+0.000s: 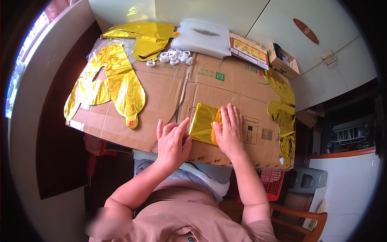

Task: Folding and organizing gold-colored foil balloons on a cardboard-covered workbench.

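A folded gold foil balloon [202,122] lies as a rough square on the cardboard near the table's front edge. My right hand [230,131] rests flat on its right side, fingers stretched out. A crumpled orange piece [218,121] shows under that hand's thumb side; its kind is hard to make out. My left hand [174,141] hovers at the foil's left edge with the fingers apart, a ring on one, and its index fingertip close to the edge. A flat gold letter-A foil balloon [125,86] lies to the left.
At the back are more gold foil [151,38], white ribbon coils [174,56], a stack of clear plastic bags [199,38], a printed flat package [249,50] and a small open box [285,64]. Another gold foil balloon [282,113] hangs along the right edge. Flattened cardboard [161,84] covers the table.
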`<state>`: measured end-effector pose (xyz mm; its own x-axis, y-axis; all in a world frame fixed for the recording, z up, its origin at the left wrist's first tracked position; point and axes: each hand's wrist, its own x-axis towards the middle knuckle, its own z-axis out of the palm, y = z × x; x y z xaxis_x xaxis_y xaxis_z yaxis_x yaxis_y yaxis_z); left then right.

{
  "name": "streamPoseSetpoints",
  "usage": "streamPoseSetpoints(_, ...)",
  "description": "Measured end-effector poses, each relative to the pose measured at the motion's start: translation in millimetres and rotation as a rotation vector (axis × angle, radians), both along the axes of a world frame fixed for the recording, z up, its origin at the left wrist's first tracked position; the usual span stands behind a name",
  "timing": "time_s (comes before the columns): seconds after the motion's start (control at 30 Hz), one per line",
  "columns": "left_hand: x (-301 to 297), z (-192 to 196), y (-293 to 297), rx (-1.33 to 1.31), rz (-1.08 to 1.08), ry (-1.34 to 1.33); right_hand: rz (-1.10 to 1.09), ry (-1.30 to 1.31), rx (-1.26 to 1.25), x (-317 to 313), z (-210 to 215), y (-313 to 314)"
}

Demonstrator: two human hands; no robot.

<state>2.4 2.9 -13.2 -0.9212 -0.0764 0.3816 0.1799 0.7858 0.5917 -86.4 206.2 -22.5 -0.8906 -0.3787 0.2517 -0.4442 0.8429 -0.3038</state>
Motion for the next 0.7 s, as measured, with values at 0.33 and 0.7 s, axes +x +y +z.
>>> streamPoseSetpoints(0.33,-1.5,-4.4,0.8,-0.045,-0.02,0.042,-0.013,0.031,0.003,0.4,-2.5,-1.9)
streamPoseSetpoints(0.7,-32.6,10.7,-22.0,-0.075,-0.038,0.096,-0.021,0.048,0.025,1.4,-1.5,-3.3)
